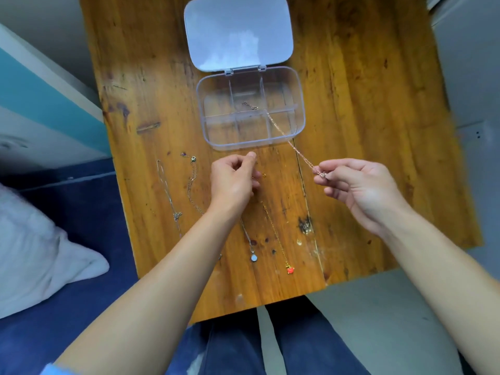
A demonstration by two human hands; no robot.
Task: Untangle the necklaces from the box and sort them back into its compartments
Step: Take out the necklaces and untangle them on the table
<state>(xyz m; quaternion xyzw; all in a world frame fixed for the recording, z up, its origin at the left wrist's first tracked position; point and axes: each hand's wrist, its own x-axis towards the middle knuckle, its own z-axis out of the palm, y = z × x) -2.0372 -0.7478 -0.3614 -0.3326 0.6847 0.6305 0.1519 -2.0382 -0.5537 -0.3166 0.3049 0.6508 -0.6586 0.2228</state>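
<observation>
A clear plastic box [299, 109] with several compartments stands open on the wooden table, its lid [238, 31] folded back. My right hand [359, 188] pinches one end of a thin rose-gold necklace [289, 140]; the chain runs taut over the box's front rim to its far end in a back middle compartment. My left hand [234, 180] hovers below the box with fingers curled, and I cannot tell whether it pinches anything. On the table lie a silver necklace [169, 196], a thin chain with a dark charm [192, 174], a blue-pendant necklace [253, 257] and a gold one with a red pendant [290, 269].
The wooden table [365, 131] is small; its near edge is above my lap. A blue bed with a white pillow [35, 255] lies at the left. Grey floor shows at the right.
</observation>
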